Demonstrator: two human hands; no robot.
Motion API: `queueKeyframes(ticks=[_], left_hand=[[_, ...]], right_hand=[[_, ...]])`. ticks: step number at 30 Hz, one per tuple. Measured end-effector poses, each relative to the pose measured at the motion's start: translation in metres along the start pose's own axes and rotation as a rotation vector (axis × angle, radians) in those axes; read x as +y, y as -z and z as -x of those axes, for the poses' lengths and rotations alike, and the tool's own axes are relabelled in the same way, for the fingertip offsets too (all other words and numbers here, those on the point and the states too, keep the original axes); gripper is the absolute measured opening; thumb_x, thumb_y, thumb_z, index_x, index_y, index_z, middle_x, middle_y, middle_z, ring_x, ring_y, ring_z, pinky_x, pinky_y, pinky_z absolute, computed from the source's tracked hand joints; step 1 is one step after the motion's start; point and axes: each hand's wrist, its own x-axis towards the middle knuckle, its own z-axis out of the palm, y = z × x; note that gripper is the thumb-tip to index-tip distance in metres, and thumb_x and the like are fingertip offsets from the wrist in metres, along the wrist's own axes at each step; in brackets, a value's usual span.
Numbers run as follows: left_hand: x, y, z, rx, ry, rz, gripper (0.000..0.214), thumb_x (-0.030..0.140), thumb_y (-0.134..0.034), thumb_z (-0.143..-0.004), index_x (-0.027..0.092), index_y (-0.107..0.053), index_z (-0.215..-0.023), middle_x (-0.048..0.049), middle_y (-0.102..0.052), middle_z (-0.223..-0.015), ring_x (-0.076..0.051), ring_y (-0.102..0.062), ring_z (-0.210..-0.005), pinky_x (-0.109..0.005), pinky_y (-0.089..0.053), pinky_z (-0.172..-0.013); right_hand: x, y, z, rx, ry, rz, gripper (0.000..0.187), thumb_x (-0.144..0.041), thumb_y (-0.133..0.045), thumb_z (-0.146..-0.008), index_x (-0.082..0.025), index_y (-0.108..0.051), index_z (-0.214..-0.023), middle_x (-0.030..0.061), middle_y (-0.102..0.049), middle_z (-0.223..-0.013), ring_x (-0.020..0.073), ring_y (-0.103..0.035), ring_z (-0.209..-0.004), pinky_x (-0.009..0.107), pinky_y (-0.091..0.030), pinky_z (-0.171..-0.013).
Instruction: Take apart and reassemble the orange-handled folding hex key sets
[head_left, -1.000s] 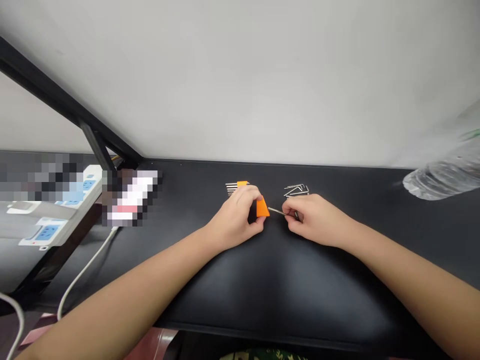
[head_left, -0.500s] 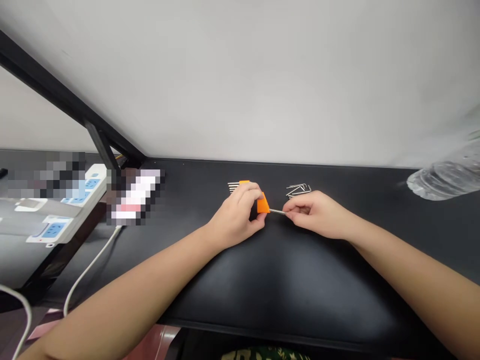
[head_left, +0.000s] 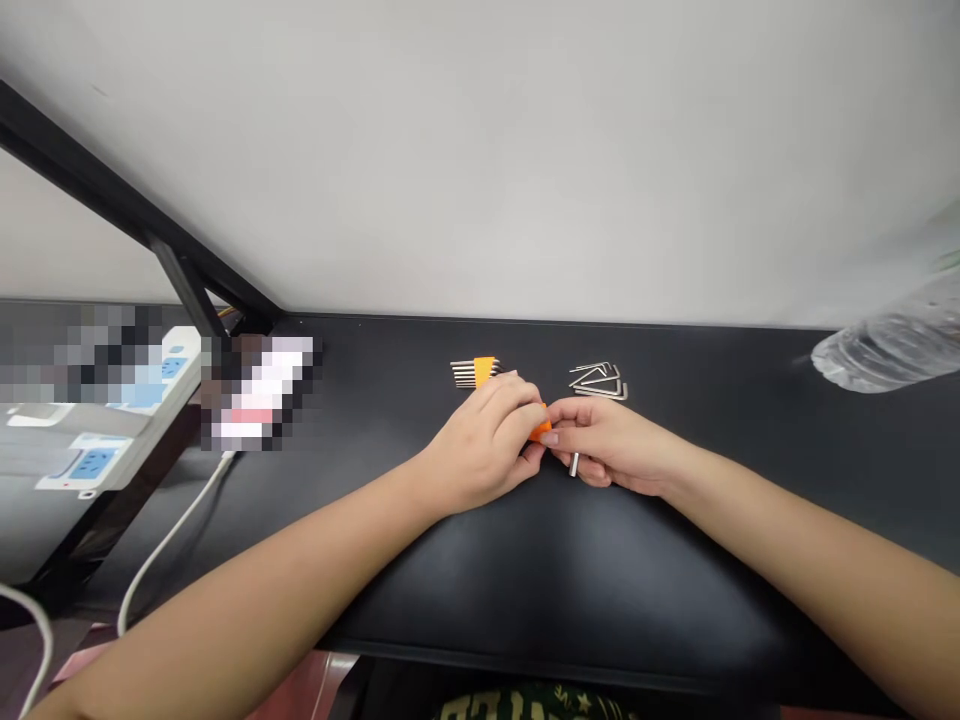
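Observation:
My left hand (head_left: 487, 435) is closed around an orange hex key holder (head_left: 540, 430), most of it hidden under my fingers. My right hand (head_left: 607, 440) meets it from the right, thumb and forefinger at the holder's end. The bent end of a silver hex key (head_left: 574, 465) sticks out below the right fingers; its long arm is hidden. Just beyond my left hand lies a second orange holder (head_left: 486, 371) filled with several hex keys. Several loose hex keys (head_left: 600, 381) rest on the black table behind my right hand.
A clear plastic bottle (head_left: 885, 350) lies at the far right by the wall. To the left are a blurred-out phone (head_left: 262, 390) with a white cable (head_left: 169, 540) and a white power strip (head_left: 180, 345). The black table (head_left: 570, 590) ends near my body.
My right hand has come left, up against the orange holder. The key's shaft that showed between my hands is now hidden, and its bent end shows below my right fingers.

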Motion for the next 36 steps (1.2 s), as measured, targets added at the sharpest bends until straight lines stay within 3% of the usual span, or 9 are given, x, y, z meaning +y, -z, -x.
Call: queueKeyframes(ticks=[5,9,14,19,23,27,30,33,36], left_hand=[[0.002,-0.004,0.001,-0.073,0.080,-0.042,0.062,0.017,-0.065,-0.088,0.018,-0.043,-0.146,-0.0169,-0.063,-0.132,-0.034,-0.059,-0.127,-0.056,-0.049,-0.111],[-0.001,-0.006,0.002,-0.072,0.175,0.020,0.049,0.021,-0.066,-0.091,0.019,-0.051,-0.138,-0.0123,-0.069,-0.118,-0.029,-0.065,-0.115,-0.050,-0.054,-0.103],[-0.010,-0.003,0.003,0.025,0.242,0.021,0.044,0.022,-0.070,-0.088,0.020,-0.057,-0.130,-0.0091,-0.072,-0.110,-0.026,-0.069,-0.105,-0.048,-0.055,-0.101],[-0.010,-0.001,0.005,0.075,0.187,0.040,0.049,0.019,-0.072,-0.086,0.021,-0.057,-0.133,-0.0085,-0.073,-0.110,-0.025,-0.069,-0.106,-0.047,-0.055,-0.101],[-0.007,-0.001,0.005,0.060,0.170,0.072,0.052,0.020,-0.071,-0.086,0.023,-0.055,-0.136,-0.0079,-0.073,-0.109,-0.025,-0.069,-0.106,-0.047,-0.056,-0.100],[-0.013,0.000,0.006,0.033,0.196,0.064,0.054,0.021,-0.070,-0.089,0.023,-0.053,-0.140,-0.0083,-0.072,-0.110,-0.024,-0.069,-0.104,-0.045,-0.058,-0.096],[-0.017,0.001,0.006,0.039,0.238,0.070,0.058,0.019,-0.071,-0.088,0.024,-0.052,-0.142,-0.0078,-0.073,-0.112,-0.025,-0.069,-0.108,-0.045,-0.058,-0.097],[-0.020,0.000,0.006,0.040,0.256,0.076,0.057,0.020,-0.071,-0.088,0.024,-0.053,-0.142,-0.0081,-0.073,-0.116,-0.025,-0.069,-0.112,-0.044,-0.058,-0.098],[-0.020,0.001,0.006,0.058,0.236,0.066,0.054,0.020,-0.071,-0.088,0.023,-0.055,-0.140,-0.0083,-0.074,-0.115,-0.025,-0.069,-0.112,-0.045,-0.058,-0.098]], right_hand=[[0.006,0.000,-0.004,0.057,0.054,0.072,0.031,-0.041,-0.082,-0.083,-0.017,-0.064,-0.085,-0.0061,-0.057,-0.062,0.0028,-0.041,-0.038,0.017,-0.030,-0.035],[0.005,0.000,-0.002,0.063,0.071,0.047,0.028,-0.039,-0.081,-0.085,-0.016,-0.066,-0.091,-0.0046,-0.060,-0.064,0.0046,-0.047,-0.040,0.017,-0.037,-0.038],[0.001,0.003,0.001,-0.057,0.159,-0.164,0.037,-0.035,-0.077,-0.089,-0.020,-0.062,-0.120,0.0004,-0.069,-0.084,0.0115,-0.065,-0.060,0.025,-0.055,-0.057],[0.010,-0.002,-0.003,-0.050,0.194,-0.059,0.042,-0.038,-0.078,-0.088,-0.022,-0.057,-0.121,-0.0030,-0.066,-0.082,0.0121,-0.065,-0.058,0.028,-0.056,-0.058],[0.005,0.001,0.000,0.050,0.238,0.286,0.035,-0.045,-0.069,-0.093,-0.023,-0.056,-0.117,-0.0047,-0.061,-0.077,0.0105,-0.056,-0.050,0.025,-0.047,-0.049],[-0.019,0.025,0.015,0.306,0.528,1.140,0.009,-0.024,-0.060,-0.095,-0.019,-0.065,-0.091,0.0028,-0.063,-0.085,0.0147,-0.059,-0.073,0.028,-0.047,-0.068],[-0.030,0.041,0.025,0.403,0.524,1.661,0.011,-0.015,-0.057,-0.093,-0.017,-0.068,-0.090,0.0088,-0.064,-0.094,0.0215,-0.060,-0.088,0.032,-0.045,-0.074],[-0.030,0.045,0.025,0.349,0.452,1.897,0.014,-0.015,-0.056,-0.094,-0.016,-0.069,-0.093,0.0121,-0.066,-0.098,0.0253,-0.060,-0.092,0.035,-0.045,-0.078],[-0.025,0.041,0.021,0.316,0.430,1.973,0.018,-0.012,-0.052,-0.095,-0.014,-0.070,-0.097,0.0132,-0.069,-0.101,0.0258,-0.062,-0.091,0.037,-0.045,-0.080]])
